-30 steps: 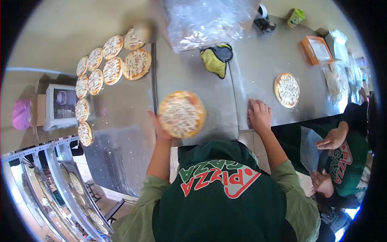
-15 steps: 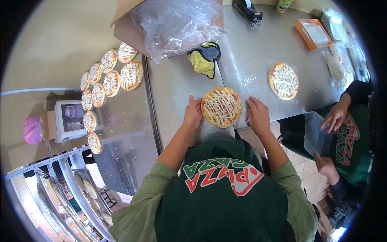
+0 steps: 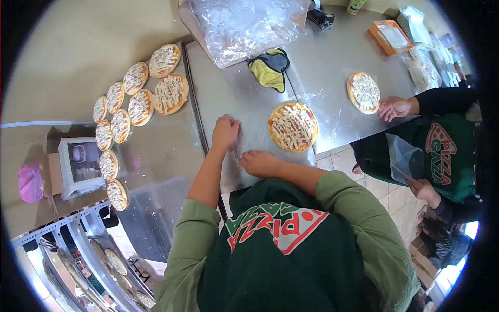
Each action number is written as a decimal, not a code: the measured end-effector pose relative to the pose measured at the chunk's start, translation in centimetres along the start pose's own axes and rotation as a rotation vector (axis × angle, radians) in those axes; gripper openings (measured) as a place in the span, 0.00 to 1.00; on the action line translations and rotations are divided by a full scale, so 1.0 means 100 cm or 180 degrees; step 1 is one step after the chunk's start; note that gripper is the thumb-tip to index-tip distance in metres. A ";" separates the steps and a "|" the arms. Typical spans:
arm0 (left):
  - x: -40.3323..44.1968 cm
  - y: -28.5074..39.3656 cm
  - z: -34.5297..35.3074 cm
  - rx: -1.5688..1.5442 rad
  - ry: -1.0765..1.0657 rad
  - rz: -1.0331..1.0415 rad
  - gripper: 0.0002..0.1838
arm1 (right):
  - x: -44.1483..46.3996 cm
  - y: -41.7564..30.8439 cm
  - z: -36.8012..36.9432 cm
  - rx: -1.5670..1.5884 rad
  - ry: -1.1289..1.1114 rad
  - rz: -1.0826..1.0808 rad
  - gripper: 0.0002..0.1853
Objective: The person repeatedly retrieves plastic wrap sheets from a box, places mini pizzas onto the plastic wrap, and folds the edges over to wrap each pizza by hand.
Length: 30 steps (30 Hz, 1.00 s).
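Pizza (image 3: 293, 127) topped with white strands over red sauce lies flat on the metal worktop (image 3: 332, 57), in front of the person and near the worktop's front edge. Neither of the person's hands touches it. To its left, the right hand (image 3: 259, 163) rests low with its fingers curled, and the left hand (image 3: 226, 131) is just beyond, its fingers also bent inward. Clear film (image 3: 236, 147) shows between the two hands; whether either set of fingers pinches it, I cannot tell.

Behind the pizza lies a yellow-green and black cloth item (image 3: 269, 69), with an open carton (image 3: 188, 20) of clear plastic bags (image 3: 244, 28) beyond. To the right is a second pizza (image 3: 364, 92), a co-worker's hand (image 3: 395, 108) at its edge; the co-worker's other hand (image 3: 423, 191) holds a clear bag (image 3: 404, 158). Farther back are a black tape dispenser (image 3: 320, 20), a green cup (image 3: 356, 5) and an orange basket (image 3: 378, 39).

Across the seam to the left, ten more topped pizzas (image 3: 170, 94) lie grouped, near a white-framed case (image 3: 65, 169) and a pink bag (image 3: 31, 182). A metal rack (image 3: 91, 249) at lower left holds others.
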<state>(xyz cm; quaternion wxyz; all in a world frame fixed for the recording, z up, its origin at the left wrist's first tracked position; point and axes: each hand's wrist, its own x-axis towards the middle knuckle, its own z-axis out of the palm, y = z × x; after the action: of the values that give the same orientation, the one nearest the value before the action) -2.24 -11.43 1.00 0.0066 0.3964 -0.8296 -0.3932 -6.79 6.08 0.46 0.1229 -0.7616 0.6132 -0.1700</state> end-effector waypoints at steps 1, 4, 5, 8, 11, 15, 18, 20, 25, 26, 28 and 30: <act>0.002 0.010 -0.010 -0.0929 -0.0383 -0.0570 0.15 | -0.007 0.000 -0.007 0.0561 0.0189 0.0464 0.09; -0.009 0.034 -0.011 -0.2265 -0.0555 -0.0657 0.15 | -0.054 0.002 -0.033 0.2534 0.1113 0.2059 0.05; -0.019 0.044 -0.002 -0.2466 -0.0427 -0.0420 0.16 | -0.072 0.000 -0.038 0.3392 0.1656 0.2715 0.03; -0.045 0.074 0.029 -0.2978 -0.0079 0.0310 0.18 | -0.105 0.003 -0.049 0.4307 0.2662 0.3457 0.08; -0.047 0.083 0.072 -0.0409 0.0143 0.2341 0.25 | -0.123 0.013 -0.042 0.4618 0.2760 0.3899 0.09; -0.049 0.108 0.087 0.1275 0.0483 0.2639 0.28 | -0.147 0.034 -0.038 0.3833 0.2681 0.3946 0.11; -0.037 0.132 0.085 0.1172 0.0293 0.2770 0.26 | -0.166 0.067 -0.056 0.2293 0.3288 0.3787 0.14; -0.013 0.155 0.089 0.0699 -0.0193 0.2988 0.26 | -0.169 0.101 -0.079 0.0904 0.3231 0.3760 0.22; 0.050 0.181 0.164 0.0989 -0.1487 0.2953 0.33 | -0.146 0.138 -0.103 -0.0165 0.1892 0.3777 0.28; 0.050 0.185 0.170 0.1318 -0.1384 0.2950 0.37 | -0.150 0.142 -0.099 -0.0084 0.1730 0.3821 0.29; 0.047 0.194 0.172 0.1753 -0.1356 0.2878 0.45 | -0.181 0.154 -0.084 0.0016 0.1485 0.3717 0.27; 0.048 0.196 0.168 0.1975 -0.1449 0.2778 0.54 | -0.207 0.153 -0.082 0.0012 0.1419 0.3658 0.22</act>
<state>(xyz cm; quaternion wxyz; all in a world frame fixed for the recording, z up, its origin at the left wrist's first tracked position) -23.73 3.67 0.82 -0.1269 -0.0934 -0.9731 -0.1679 -27.76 23.11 -0.34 0.0651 -0.2552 0.9362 -0.2327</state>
